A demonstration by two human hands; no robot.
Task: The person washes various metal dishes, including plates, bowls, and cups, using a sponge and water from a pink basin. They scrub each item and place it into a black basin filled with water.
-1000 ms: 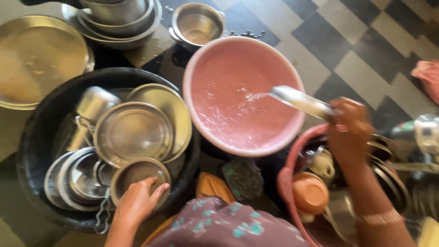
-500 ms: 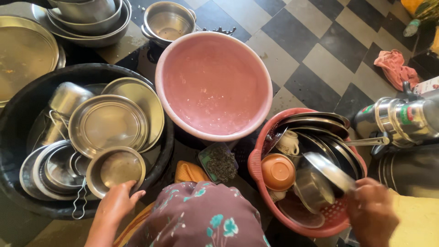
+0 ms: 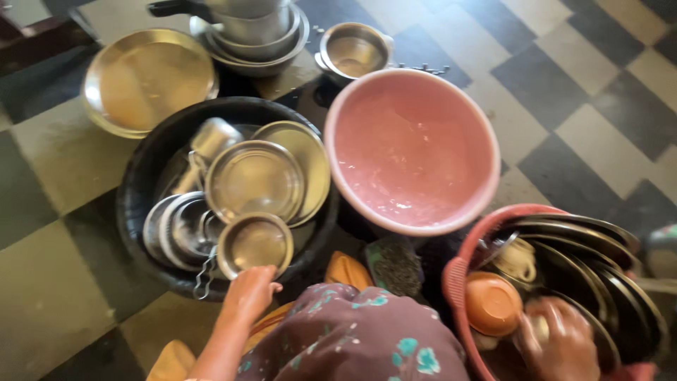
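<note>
Since the earlier frame, the right hand [image 3: 560, 339] has been moved deeper into the red basket [image 3: 458, 282], beside the orange bowl [image 3: 492, 303]. It is blurred; fingers are curled over a dark plate [image 3: 599, 282], but whether anything is gripped cannot be told. The left hand [image 3: 250, 293] is seen resting on the near rim of the black tub [image 3: 141, 190], fingers loosely bent, touching the small steel bowl [image 3: 254, 243], nothing clasped. Steel plates [image 3: 257, 176] are stacked in the tub. The pink basin [image 3: 412, 148], holding water, lies right of the tub and behind the basket.
</note>
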